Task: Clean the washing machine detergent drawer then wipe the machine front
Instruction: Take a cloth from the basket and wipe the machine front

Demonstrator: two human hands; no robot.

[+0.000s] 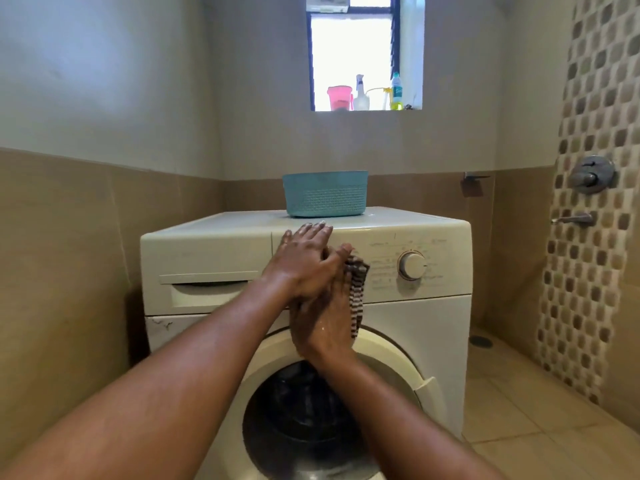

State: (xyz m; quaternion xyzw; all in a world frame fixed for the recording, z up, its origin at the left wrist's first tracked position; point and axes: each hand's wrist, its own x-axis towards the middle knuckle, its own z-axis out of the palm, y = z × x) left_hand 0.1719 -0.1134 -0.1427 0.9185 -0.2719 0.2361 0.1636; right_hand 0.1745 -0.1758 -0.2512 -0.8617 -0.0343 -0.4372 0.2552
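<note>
Two hands meet at the washing machine [415, 327] front. We note the left hand [304, 261], fingers straight, laid over the right hand [329, 323], which grips a striped cloth [357, 292] hanging against the control panel [446, 275] beside the dial [412, 266]. The detergent drawer [207, 294] sits in its slot at the panel's left. A blue basket [325, 195] stands on top.

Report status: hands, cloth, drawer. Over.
Left hand flat over right hand. Right hand holds striped cloth at control panel, left of the dial. Detergent drawer in its slot. Blue basket on top, behind the hands.
</note>
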